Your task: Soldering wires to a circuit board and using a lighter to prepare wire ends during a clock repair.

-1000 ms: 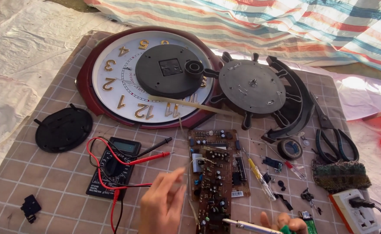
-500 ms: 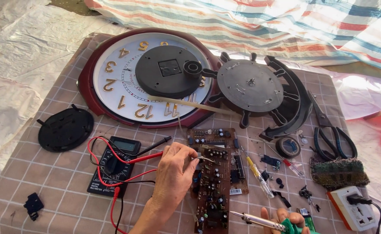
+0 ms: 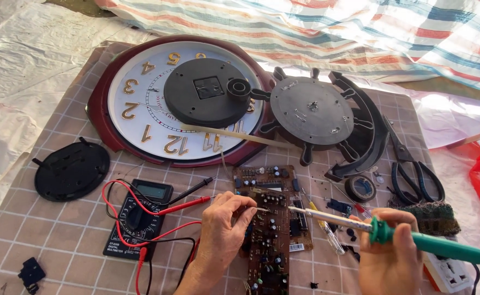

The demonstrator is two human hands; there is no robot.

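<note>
On the checked mat (image 3: 60,235), low and near the middle, a brown circuit board (image 3: 272,229) lies flat with its parts facing up. Over its left edge rests the left hand (image 3: 223,229), fingers pinched together on a thin strand of solder wire (image 3: 259,208) whose tip reaches onto the board. From the right comes the right hand (image 3: 390,257), closed around the green handle of a soldering iron (image 3: 392,235); the iron's metal tip meets the wire's end above the upper half of the board. Just left of the left hand sits a black multimeter (image 3: 139,218) with red and black leads looped around it. Beyond the board lies a round wall clock (image 3: 180,101), face up, and black scissors (image 3: 414,169) lie well to the right.
</note>
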